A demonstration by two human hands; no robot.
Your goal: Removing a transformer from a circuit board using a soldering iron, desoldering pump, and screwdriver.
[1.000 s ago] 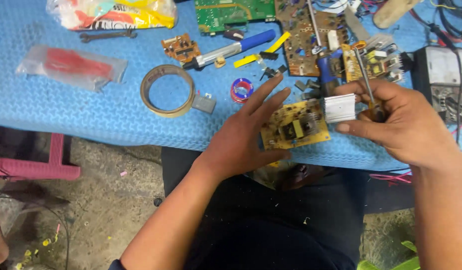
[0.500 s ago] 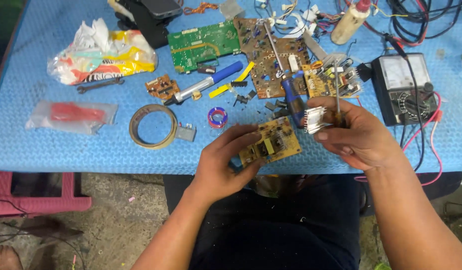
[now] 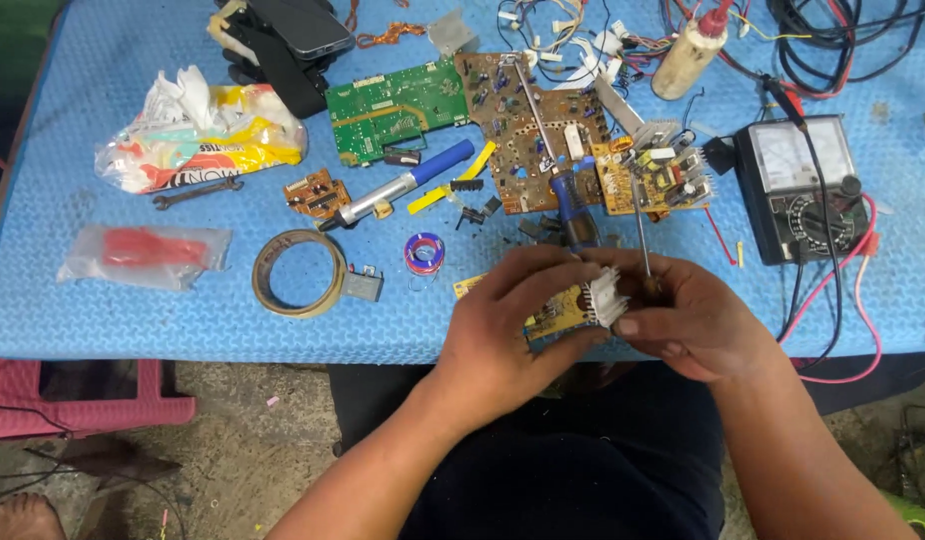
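Note:
A small yellow circuit board (image 3: pixel 555 314) with a silver finned heat sink (image 3: pixel 605 296) is held over the near edge of the blue table (image 3: pixel 133 330). My left hand (image 3: pixel 511 330) grips the board from the left, fingers wrapped over its top. My right hand (image 3: pixel 683 318) closes on the heat-sink side and also holds a thin metal tool shaft (image 3: pixel 641 232) that stands up from the fist. Most of the board is hidden by the two hands.
Behind the hands lie a brown circuit board (image 3: pixel 539 130), a green board (image 3: pixel 395 108), a blue-handled tool (image 3: pixel 407 184), a tape ring (image 3: pixel 299 272), a solder spool (image 3: pixel 424 252), an analogue meter (image 3: pixel 803 186) with red leads, and bags at left. A pink stool (image 3: pixel 73 398) stands below.
The board has been lifted and turned more edge-on, with both hands closing tighter around it. The view has shifted, showing more of the far table.

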